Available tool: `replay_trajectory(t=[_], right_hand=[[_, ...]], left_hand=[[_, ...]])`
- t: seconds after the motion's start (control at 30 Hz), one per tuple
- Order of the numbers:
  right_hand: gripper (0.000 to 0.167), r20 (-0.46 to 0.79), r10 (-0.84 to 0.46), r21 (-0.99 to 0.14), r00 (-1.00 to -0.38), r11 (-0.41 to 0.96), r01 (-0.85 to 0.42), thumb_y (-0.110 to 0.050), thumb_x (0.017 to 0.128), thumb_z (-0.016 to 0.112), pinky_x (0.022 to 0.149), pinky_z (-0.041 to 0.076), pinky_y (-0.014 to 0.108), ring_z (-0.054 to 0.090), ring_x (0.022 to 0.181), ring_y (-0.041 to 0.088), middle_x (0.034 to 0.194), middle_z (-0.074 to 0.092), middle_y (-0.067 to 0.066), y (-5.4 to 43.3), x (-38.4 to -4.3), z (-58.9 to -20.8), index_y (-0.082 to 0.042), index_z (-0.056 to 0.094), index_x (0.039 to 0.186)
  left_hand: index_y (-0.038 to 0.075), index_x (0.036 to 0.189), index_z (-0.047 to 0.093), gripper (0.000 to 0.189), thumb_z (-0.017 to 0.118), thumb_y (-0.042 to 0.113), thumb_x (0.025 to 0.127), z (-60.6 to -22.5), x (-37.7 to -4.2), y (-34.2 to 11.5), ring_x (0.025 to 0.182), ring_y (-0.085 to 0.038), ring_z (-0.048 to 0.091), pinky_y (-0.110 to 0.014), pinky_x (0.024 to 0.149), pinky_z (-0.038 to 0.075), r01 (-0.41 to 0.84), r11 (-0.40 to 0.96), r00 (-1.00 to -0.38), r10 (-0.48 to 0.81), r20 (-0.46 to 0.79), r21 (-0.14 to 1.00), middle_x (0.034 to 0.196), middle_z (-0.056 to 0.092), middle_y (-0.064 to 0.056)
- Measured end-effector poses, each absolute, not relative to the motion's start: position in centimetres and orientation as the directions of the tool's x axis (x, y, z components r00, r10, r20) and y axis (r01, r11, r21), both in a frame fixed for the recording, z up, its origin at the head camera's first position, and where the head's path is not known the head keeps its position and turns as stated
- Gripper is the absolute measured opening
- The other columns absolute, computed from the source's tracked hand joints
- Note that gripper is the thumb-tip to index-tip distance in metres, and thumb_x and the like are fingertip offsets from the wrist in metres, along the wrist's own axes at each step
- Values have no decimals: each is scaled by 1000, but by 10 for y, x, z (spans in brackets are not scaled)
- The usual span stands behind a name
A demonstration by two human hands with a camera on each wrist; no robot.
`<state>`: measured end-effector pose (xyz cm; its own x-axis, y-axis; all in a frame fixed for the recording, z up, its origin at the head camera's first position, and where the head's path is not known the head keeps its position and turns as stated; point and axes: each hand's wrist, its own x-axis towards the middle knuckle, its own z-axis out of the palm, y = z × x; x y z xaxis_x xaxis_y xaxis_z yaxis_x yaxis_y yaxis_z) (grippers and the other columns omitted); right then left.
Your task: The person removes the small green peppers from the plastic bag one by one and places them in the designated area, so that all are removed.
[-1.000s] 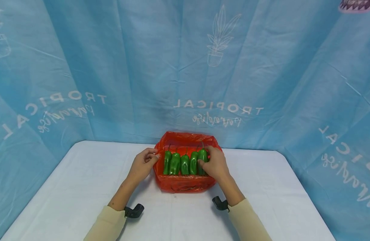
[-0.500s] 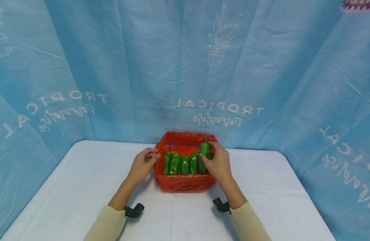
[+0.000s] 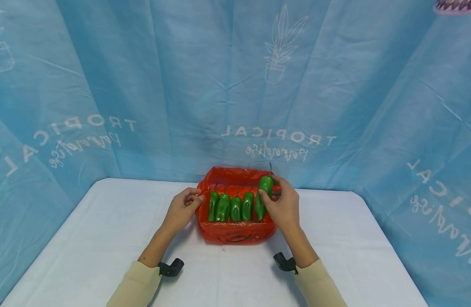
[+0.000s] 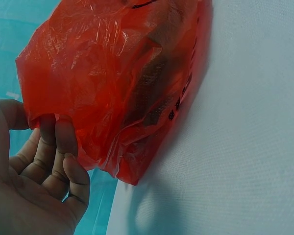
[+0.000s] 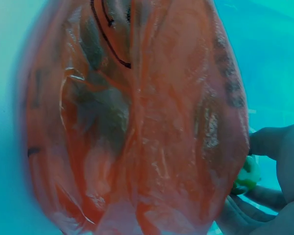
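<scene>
A red plastic bag stands with its mouth spread wide on the table. Inside it several green peppers lie side by side in a row, stems away from me. My left hand pinches the bag's left rim; in the left wrist view, thumb and fingertips of the left hand meet on the red film. At the right side my right hand holds a green pepper between thumb and fingers, its stem tilted up and right. In the right wrist view the bag hides most of that pepper.
A white cloth covers the table. Close behind the bag hangs a blue printed curtain, which also runs along both sides. A black wrist mount sits on my left forearm and another mount on the right one.
My right hand has moved up and right with the rightmost pepper, drawing it away from the row and tilting it. The left hand has stayed at the bag's rim.
</scene>
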<state>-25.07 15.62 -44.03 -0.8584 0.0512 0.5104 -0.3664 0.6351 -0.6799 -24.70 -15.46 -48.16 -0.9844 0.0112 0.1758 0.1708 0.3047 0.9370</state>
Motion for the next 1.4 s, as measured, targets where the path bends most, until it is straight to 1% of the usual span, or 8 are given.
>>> replay_trajectory(t=[0.13, 0.33, 0.53, 0.63, 0.83, 1.03, 1.27, 1.4], right_hand=[[54, 506, 59, -688, -861, 629, -361, -23, 92, 85, 75, 64, 42, 75, 91, 26, 125, 73, 12, 160, -249, -437, -6, 66, 139], [52, 491, 60, -704, -869, 614, -356, -22, 92, 84, 77, 64, 43, 75, 93, 27, 123, 72, 13, 166, -248, -431, -6, 66, 138], [56, 490, 16, -669, -872, 648, -364, -23, 93, 83, 77, 64, 46, 75, 92, 28, 124, 71, 15, 176, -249, -426, -7, 62, 143], [57, 483, 6, -665, -875, 653, -363, -21, 93, 83, 77, 64, 47, 76, 90, 28, 122, 71, 15, 181, -248, -423, -7, 62, 144], [50, 479, 10, -671, -878, 649, -358, -19, 93, 82, 76, 64, 48, 76, 89, 31, 119, 73, 16, 192, -244, -417, -7, 66, 138], [49, 443, -5, -660, -896, 674, -330, -19, 93, 83, 72, 64, 46, 76, 87, 31, 115, 74, 17, 207, -244, -415, -9, 66, 137], [50, 376, -10, -680, -927, 677, -283, -20, 93, 82, 72, 65, 48, 76, 94, 34, 122, 71, 19, 223, -245, -414, -11, 63, 139], [51, 345, -9, -680, -939, 687, -256, -20, 94, 81, 73, 65, 48, 75, 96, 35, 124, 70, 19, 232, -247, -415, -10, 61, 139]], left_hand=[[-8, 124, 65, 25, 63, 6, 104, -465, -236, -150, 88, -20, 63, -19, 76, 51, 176, 303, -984, 18, 179, 937, 100, 72, -20], [-11, 123, 64, 25, 62, 5, 104, -448, -226, -148, 85, -16, 62, -20, 72, 51, 199, 304, -980, 33, 198, 932, 99, 71, -20], [-9, 123, 65, 24, 62, 4, 104, -464, -237, -152, 85, -19, 62, -19, 72, 50, 168, 303, -985, 8, 173, 938, 100, 71, -21], [-7, 126, 64, 26, 63, 8, 104, -475, -244, -155, 86, -18, 62, -19, 72, 50, 166, 316, -985, 12, 171, 934, 102, 72, -19], [0, 127, 67, 27, 66, 16, 105, -480, -246, -157, 90, -19, 64, -21, 75, 53, 162, 316, -986, 16, 166, 935, 105, 74, -14], [0, 125, 68, 26, 66, 16, 105, -479, -247, -157, 90, -19, 66, -23, 76, 53, 161, 321, -987, 25, 161, 933, 103, 74, -15], [1, 126, 68, 26, 65, 18, 106, -480, -249, -160, 96, -20, 68, -22, 82, 54, 165, 331, -986, 31, 164, 929, 106, 75, -14], [1, 125, 68, 25, 65, 18, 106, -482, -249, -161, 94, -20, 67, -23, 80, 54, 167, 325, -986, 30, 166, 931, 105, 75, -14]])
